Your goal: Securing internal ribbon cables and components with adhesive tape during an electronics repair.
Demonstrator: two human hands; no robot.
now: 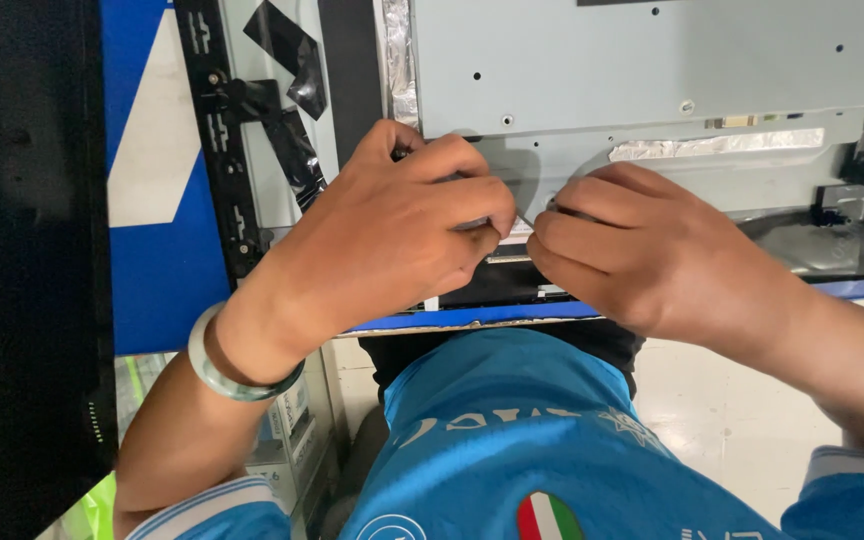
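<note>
1. Nearest to me is my own blue jersey [512, 440], filling the bottom middle of the view, with the pale floor [732, 420] showing to its right.
2. My left wrist wears a pale green bangle [214, 372], just above the striped cuff of my sleeve.
3. My left hand [392, 235] is curled over the near edge of the grey metal back panel [652, 60], thumb and forefinger pinched together on something small and thin at the panel's lower edge; I cannot make out exactly what it is.
4. My right hand [642, 245] sits just beside it, fingers folded in and fingertips pressed to the same spot, so the two hands almost touch.
5. Between the fingertips a short pale strip [524, 222] shows, lying on the panel's lower step.
6. A band of silver foil tape [717, 146] runs along the panel to the right, above my right hand.
7. Pieces of black tape [287, 60] cling to the panel's left side, next to a black slotted bracket [220, 130].
8. The panel rests on a blue surface [167, 270], whose edge runs beneath my hands.
9. A black slab [22, 250] fills the far left.
</note>
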